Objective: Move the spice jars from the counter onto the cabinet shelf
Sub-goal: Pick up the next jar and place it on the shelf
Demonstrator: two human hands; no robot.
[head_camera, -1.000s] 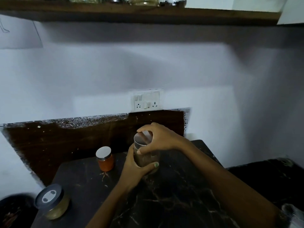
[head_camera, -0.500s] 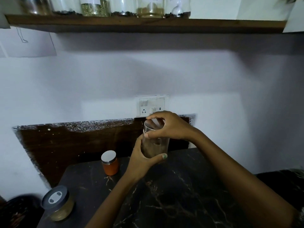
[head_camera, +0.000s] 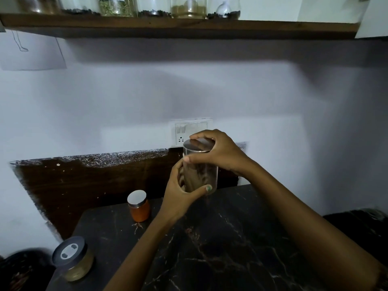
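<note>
Left hand (head_camera: 178,192) wraps the glass jar (head_camera: 200,171) low while right hand (head_camera: 218,152) curls fingers around its steel lid (head_camera: 197,145), steadying it clear of the bench (head_camera: 220,238) for the shelf (head_camera: 178,28).

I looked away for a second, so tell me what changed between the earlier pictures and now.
The tall glass jar has been lifted off the counter toward the shelf. The left hand still holds its body and the right hand still grips its lid. The orange jar and the dark-lidded jar stayed on the counter.
</note>
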